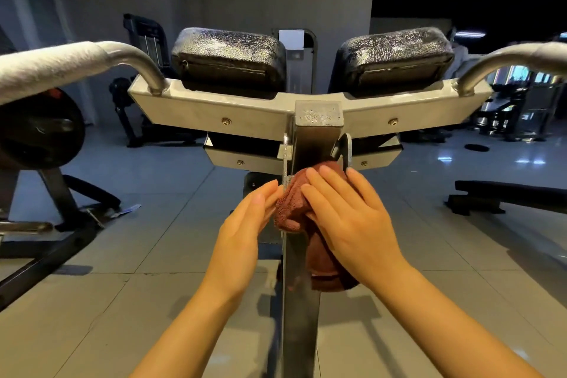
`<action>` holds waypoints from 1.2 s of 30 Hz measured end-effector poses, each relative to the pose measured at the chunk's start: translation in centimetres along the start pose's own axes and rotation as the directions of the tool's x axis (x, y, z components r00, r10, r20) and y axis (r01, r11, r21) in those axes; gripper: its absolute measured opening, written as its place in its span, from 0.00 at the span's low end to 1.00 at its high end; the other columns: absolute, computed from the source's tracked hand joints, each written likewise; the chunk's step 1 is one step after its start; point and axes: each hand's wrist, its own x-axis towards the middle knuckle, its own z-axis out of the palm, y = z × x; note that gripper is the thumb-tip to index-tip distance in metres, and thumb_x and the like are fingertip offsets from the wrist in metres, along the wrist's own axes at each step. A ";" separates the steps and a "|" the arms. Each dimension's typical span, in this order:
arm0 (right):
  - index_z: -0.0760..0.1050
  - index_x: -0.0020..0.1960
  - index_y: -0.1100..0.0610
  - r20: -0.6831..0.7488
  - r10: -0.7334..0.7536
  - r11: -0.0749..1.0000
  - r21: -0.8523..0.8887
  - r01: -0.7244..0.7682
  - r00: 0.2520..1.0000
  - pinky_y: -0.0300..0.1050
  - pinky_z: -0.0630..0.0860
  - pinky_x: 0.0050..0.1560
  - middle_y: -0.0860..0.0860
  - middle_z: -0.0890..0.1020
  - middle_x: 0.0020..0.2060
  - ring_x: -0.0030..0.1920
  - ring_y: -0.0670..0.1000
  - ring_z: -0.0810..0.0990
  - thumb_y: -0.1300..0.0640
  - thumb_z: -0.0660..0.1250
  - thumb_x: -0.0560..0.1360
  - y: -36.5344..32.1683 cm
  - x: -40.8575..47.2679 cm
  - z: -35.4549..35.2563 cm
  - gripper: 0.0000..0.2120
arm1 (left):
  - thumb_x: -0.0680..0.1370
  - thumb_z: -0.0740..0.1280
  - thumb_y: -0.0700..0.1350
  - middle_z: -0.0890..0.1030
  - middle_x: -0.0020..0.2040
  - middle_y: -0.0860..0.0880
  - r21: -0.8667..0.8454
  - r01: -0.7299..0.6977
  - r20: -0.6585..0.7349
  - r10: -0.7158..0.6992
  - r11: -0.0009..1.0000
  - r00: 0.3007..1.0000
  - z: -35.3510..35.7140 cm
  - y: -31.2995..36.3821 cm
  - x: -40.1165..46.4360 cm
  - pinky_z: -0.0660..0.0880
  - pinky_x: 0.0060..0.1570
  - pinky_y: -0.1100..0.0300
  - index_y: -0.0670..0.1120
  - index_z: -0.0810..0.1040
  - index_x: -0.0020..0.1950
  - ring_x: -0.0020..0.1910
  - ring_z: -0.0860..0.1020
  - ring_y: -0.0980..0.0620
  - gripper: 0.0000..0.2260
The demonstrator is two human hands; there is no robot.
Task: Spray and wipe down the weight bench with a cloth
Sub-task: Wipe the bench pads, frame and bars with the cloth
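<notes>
A dark red cloth (291,205) is draped over the central metal post (316,144) of the weight bench. My right hand (349,218) lies flat on the cloth with straight fingers, pressing it against the post's right side. On the post's left side my left hand (248,221) touches the cloth's edge with straight fingers. Above, the white crossbar (214,110) carries two black pads, the left pad (228,58) and the right pad (395,58), both glistening wet. No spray bottle is in view.
Curved handles stick out at both sides, the left handle (61,64) wrapped in white. A weight plate (36,135) on a black frame stands at the left. A flat black bench (509,193) is at the right, with other machines farther back. The floor is tiled.
</notes>
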 end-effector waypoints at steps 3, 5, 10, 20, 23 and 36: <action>0.77 0.64 0.62 0.006 0.000 0.998 -0.059 0.000 1.000 0.53 0.63 0.72 0.60 0.78 0.63 0.66 0.60 0.76 0.58 0.66 0.76 0.5 -0.9 -0.6 0.17 | 0.74 0.52 0.58 0.77 0.60 0.63 0.008 -0.002 0.011 0.002 1.000 1.000 0.1 0.1 0.0 0.70 0.52 0.77 0.57 0.71 0.64 0.59 0.75 0.68 0.20; 0.79 0.61 0.64 -0.022 0.037 0.999 -0.025 -0.038 0.999 0.53 0.66 0.68 0.61 0.80 0.59 0.62 0.60 0.79 0.58 0.70 0.73 0.0 -0.8 -1.0 0.18 | 0.74 0.51 0.59 0.77 0.61 0.62 0.008 -0.001 0.012 0.001 1.000 1.000 0.2 0.0 0.0 0.69 0.52 0.77 0.57 0.71 0.64 0.59 0.75 0.69 0.21; 0.81 0.55 0.64 -0.089 0.080 0.995 0.073 -0.074 0.993 0.52 0.69 0.65 0.59 0.83 0.53 0.57 0.58 0.81 0.54 0.63 0.77 -1.9 -1.4 -2.1 0.16 | 0.76 0.50 0.59 0.74 0.65 0.62 0.035 0.013 0.030 -0.014 0.999 0.999 0.1 -0.3 -0.4 0.68 0.56 0.78 0.58 0.68 0.66 0.62 0.73 0.69 0.21; 0.76 0.61 0.67 -0.238 0.238 0.938 0.308 -0.160 0.942 0.44 0.64 0.72 0.62 0.80 0.58 0.64 0.57 0.73 0.58 0.57 0.83 -1.0 1.2 -4.8 0.15 | 0.77 0.52 0.66 0.75 0.57 0.73 0.122 -0.061 0.001 0.061 0.991 0.998 -0.2 1.0 -0.3 0.68 0.59 0.75 0.63 0.68 0.64 0.62 0.70 0.72 0.19; 0.74 0.66 0.65 -0.191 0.339 0.906 0.332 -0.264 0.921 0.46 0.61 0.74 0.60 0.77 0.64 0.68 0.56 0.70 0.61 0.60 0.80 1.1 6.3 -4.3 0.17 | 0.76 0.52 0.66 0.75 0.55 0.76 0.164 -0.107 -0.028 0.113 0.981 0.993 -0.3 2.1 0.8 0.69 0.60 0.73 0.66 0.69 0.61 0.61 0.71 0.72 0.17; 0.76 0.65 0.62 -0.110 -0.002 0.992 0.127 0.016 0.994 0.49 0.68 0.70 0.58 0.78 0.64 0.66 0.57 0.74 0.62 0.61 0.77 5.6 6.9 -1.5 0.17 | 0.78 0.67 0.43 0.74 0.56 0.68 0.380 -0.167 -0.136 0.234 0.910 0.963 0.8 1.5 3.0 0.68 0.50 0.78 0.69 0.69 0.56 0.57 0.71 0.74 0.19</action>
